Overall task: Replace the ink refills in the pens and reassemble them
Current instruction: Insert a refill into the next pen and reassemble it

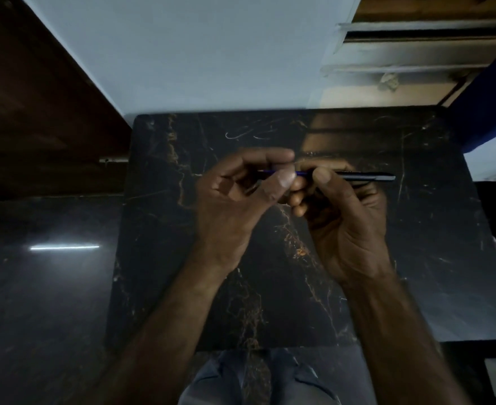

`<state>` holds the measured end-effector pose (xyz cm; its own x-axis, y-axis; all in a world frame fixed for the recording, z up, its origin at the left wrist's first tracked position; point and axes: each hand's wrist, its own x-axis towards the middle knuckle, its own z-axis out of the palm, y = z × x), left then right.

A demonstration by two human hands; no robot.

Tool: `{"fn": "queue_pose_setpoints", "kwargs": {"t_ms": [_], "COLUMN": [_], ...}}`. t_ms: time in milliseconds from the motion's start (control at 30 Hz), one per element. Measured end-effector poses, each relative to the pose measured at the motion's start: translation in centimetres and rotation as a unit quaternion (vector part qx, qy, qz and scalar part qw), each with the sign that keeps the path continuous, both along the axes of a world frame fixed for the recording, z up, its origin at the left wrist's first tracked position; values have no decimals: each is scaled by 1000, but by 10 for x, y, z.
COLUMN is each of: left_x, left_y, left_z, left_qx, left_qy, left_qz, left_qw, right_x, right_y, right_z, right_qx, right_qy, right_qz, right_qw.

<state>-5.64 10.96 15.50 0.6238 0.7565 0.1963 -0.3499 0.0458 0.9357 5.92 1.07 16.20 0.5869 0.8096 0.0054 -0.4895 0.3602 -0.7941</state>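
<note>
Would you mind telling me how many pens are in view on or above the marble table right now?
1. A single dark pen barrel is held above the marble table in the right hand, while the left hand pinches its blue refill. Others may be hidden.

1. Both bare forearms reach up from the lower edge of the view and converge toward the middle, wrists slightly bent inward.
2. The left hand [235, 197] shows its back to the camera, thumb and forefinger pinched together at the tips, the other fingers curled loosely beneath.
3. The right hand [343, 206] turns its palm side partly upward, thumb pressed down on top, fingers folded in under it in a closed grip.
4. The two hands meet fingertip to fingertip, thumbs just beside each other, held level and raised above the surface below.
</note>
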Motion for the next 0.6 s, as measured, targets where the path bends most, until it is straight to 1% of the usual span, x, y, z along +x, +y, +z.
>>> {"fn": "queue_pose_setpoints", "kwargs": {"t_ms": [133,267,333,367,400,433,500,533,600], "left_x": [3,-31,-61,-75,-86,-93,-100,-100,-99], "left_y": [-1,28,53,63,70,73,69,65,59], "left_z": [8,-3,-17,-28,-42,-58,-94,-112,-140], "left_qx": [-25,-79,-89,-78,-58,-36,-9,-12,-40], "left_qy": [-8,-30,-12,25,78,144,263,296,327], "left_qz": [38,41,45,46,41,34,16,6,-22], "left_qw": [999,996,995,996,994,988,965,955,944], "right_x": [3,11,16,18,20,21,22,22,19], "right_y": [-2,-19,-28,-32,-36,-39,-43,-44,-46], "right_z": [11,13,12,12,11,10,7,5,1], "right_qx": [-11,-23,-33,-38,-43,-48,-57,-60,-68], "right_qy": [-28,5,13,13,14,16,23,26,27], "right_qz": [-18,-45,-64,-71,-75,-75,-67,-63,-53], "right_qw": [999,999,997,997,996,996,996,996,996]}}
